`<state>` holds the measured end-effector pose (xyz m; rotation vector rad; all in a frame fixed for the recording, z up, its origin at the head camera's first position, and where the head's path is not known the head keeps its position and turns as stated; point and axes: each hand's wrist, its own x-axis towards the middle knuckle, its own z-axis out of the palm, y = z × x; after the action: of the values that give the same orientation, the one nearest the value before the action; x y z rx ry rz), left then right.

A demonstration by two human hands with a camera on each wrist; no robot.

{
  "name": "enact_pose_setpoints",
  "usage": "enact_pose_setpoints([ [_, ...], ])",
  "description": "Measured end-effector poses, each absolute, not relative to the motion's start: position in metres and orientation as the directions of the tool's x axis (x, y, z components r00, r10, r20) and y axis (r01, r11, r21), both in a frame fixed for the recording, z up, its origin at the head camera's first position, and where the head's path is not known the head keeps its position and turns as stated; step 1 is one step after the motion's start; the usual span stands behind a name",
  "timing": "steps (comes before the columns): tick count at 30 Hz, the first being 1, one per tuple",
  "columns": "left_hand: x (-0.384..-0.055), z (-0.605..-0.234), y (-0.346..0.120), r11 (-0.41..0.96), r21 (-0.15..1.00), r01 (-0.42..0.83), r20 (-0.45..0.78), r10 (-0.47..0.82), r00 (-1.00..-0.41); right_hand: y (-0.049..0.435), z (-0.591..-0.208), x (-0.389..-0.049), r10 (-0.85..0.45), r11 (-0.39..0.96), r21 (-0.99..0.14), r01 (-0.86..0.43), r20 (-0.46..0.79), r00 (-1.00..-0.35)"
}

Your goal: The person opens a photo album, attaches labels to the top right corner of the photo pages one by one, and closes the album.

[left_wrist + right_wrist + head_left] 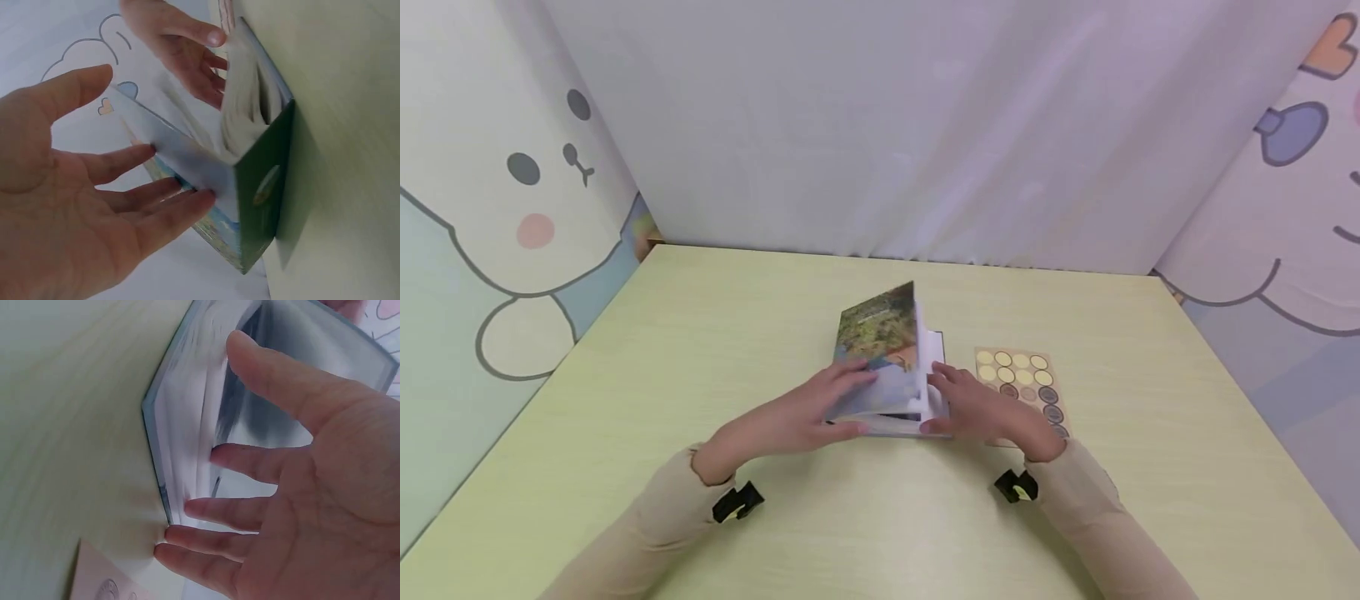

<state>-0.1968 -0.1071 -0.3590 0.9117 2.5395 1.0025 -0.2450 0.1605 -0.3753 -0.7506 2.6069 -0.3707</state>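
A thick hardcover book (880, 333) with a picture cover and a green spine (265, 187) lies on the table, its front cover lifted partway. My left hand (812, 408) touches the outside of that cover with spread fingers, as the left wrist view shows. On the opposite side, my right hand (973, 408) has its fingertips at the page edges (194, 412), fingers extended and apart. The right thumb reaches across near the loose pages. Neither palm is in contact with the book.
Right of the book lies a flat card (1037, 362) with rows of round yellow and dark stickers or prints, partly behind my right hand. The pale wooden table (730, 308) is bounded by a white curtain (880, 125) at the back and cartoon-printed cloths at the sides.
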Motion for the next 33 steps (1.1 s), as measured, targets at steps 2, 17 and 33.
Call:
enact_pose_setpoints([
  [2,-0.197,-0.363,-0.105,0.570,0.649,0.504,-0.021,0.675,-0.737,0.162,-0.375,-0.247,-0.536,0.836,-0.326,-0.440,-0.318,-0.782],
  [17,-0.199,-0.376,-0.099,0.559,0.508,0.655,0.057,0.737,-0.673,0.182,-0.350,-0.249,-0.486,0.862,-0.421,-0.283,-0.524,-0.700],
  [33,-0.198,-0.380,-0.089,0.598,0.421,0.682,0.051,0.735,-0.676,0.170,-0.357,-0.241,-0.404,0.915,-0.240,-0.326,-0.507,-0.761],
])
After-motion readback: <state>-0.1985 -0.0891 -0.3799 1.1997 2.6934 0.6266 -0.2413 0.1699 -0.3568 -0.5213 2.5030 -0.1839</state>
